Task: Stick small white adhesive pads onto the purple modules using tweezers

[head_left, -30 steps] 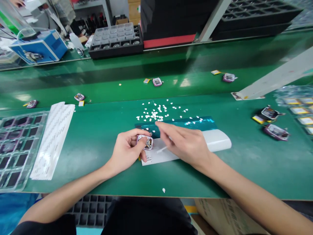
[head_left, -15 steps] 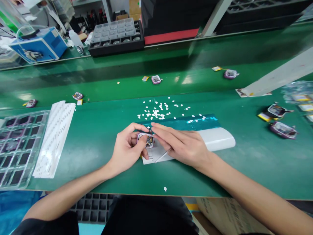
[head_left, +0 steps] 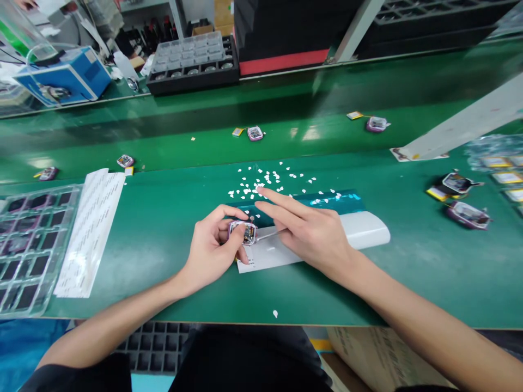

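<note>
My left hand (head_left: 214, 239) is closed round a small purple-rimmed watch case (head_left: 248, 233) with its circuit board exposed, thumb on the near side. My right hand (head_left: 314, 231) grips a thin, silvery stick-like tool (head_left: 267, 235) low in the palm; its tip points at the case's right edge. Two fingers of that hand stretch forward, the index tip at the scattered small white tabs (head_left: 261, 188). Below both hands lies a white sheet (head_left: 286, 256) with its right end curled, and a blue translucent film (head_left: 339, 201) runs behind it.
More open watch cases with yellow-edged batteries sit on the green strip behind, such as one watch case (head_left: 255, 133), and at the right (head_left: 468, 214). A clear compartment tray (head_left: 36, 250) and printed label strips (head_left: 87, 234) lie left. A white post (head_left: 457, 120) stands right.
My right hand's fingers have moved from the case to the white tabs, and the tool's tip has swung up toward the case. Cases on the rear strip have shifted slightly left.
</note>
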Demonstrator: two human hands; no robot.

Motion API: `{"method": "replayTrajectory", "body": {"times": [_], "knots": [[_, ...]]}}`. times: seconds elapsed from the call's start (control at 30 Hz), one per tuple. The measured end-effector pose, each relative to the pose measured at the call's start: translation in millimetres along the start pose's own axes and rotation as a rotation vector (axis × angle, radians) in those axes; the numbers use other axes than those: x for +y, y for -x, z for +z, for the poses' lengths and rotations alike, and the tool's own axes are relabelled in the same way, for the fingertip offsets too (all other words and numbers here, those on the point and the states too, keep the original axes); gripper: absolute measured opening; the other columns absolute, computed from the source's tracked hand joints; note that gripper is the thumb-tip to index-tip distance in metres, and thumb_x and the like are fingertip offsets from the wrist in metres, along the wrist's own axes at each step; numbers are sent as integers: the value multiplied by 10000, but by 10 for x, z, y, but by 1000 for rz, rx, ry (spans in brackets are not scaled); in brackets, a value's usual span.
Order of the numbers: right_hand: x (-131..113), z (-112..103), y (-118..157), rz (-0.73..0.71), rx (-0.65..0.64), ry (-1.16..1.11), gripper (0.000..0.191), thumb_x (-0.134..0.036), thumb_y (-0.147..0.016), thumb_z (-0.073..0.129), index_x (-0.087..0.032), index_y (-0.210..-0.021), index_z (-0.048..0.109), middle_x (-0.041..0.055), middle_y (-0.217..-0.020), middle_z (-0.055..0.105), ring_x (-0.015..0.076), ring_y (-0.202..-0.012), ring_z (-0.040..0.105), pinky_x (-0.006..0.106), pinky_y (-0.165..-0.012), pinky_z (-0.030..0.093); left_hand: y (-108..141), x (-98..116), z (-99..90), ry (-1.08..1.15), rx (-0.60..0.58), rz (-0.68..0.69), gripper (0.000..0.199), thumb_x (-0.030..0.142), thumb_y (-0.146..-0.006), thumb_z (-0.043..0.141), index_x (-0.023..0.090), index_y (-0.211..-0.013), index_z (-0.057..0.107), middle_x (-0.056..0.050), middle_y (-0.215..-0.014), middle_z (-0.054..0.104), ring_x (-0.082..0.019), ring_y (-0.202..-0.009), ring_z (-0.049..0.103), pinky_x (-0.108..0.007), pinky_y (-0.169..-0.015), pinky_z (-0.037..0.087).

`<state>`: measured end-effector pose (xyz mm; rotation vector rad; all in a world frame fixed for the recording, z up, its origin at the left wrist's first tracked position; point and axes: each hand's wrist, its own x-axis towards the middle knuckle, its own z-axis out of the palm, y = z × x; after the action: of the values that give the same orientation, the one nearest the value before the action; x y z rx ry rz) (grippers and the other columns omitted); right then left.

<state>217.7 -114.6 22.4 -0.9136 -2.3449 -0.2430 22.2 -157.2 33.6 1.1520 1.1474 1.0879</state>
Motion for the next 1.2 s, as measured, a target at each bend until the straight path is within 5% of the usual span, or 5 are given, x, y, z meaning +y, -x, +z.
{"method": "replayTrajectory", "body": {"times": [0.37, 0.73, 0.87, 1.0, 1.2], "knots": [[-13, -31, 7, -237, 53, -88, 247, -32, -979, 476, -78, -1116, 677, 115, -1117, 751, 183, -871, 761, 267, -653, 619, 15, -41, 6, 30, 5, -11, 197, 272, -883, 649, 212, -929, 467, 57, -614, 644, -129, -428, 661, -204, -419, 523], [-135, -9, 46, -257, -48, -1, 338, 11, -937, 409, -45, -1128, 682, 174, -1143, 731, 187, -640, 730, 303, -462, 530, 82, -186, 69, 28, 40, 20, 178, 268, -927, 622, 220, -888, 454, 24, -625, 693, -174, -506, 724, -219, -438, 556], [-154, -23, 25, -99, -1, -284, 282, -88, -998, 459, -127, -1208, 643, 98, -1069, 768, 149, -674, 726, 261, -522, 538, 100, -147, 51, -5, 47, 137, 178, 245, -933, 636, 214, -880, 469, 23, -631, 688, -156, -503, 713, -214, -448, 548], [-133, -73, -42, 170, -93, -645, 117, -240, -997, 589, -182, -1042, 681, -2, -800, 759, 81, -502, 603, 218, -456, 434, 113, -104, 7, -130, -9, 263, 159, 188, -933, 624, 215, -893, 473, 34, -619, 670, -126, -492, 680, -210, -470, 529], [-114, -152, -117, 339, -171, -861, 70, -247, -927, 679, -183, -904, 695, -66, -629, 636, 48, -403, 354, 231, -402, 302, 95, -35, -46, -224, -93, 289, 167, 177, -903, 653, 209, -881, 491, 43, -571, 638, -108, -436, 623, -196, -420, 439]]}}
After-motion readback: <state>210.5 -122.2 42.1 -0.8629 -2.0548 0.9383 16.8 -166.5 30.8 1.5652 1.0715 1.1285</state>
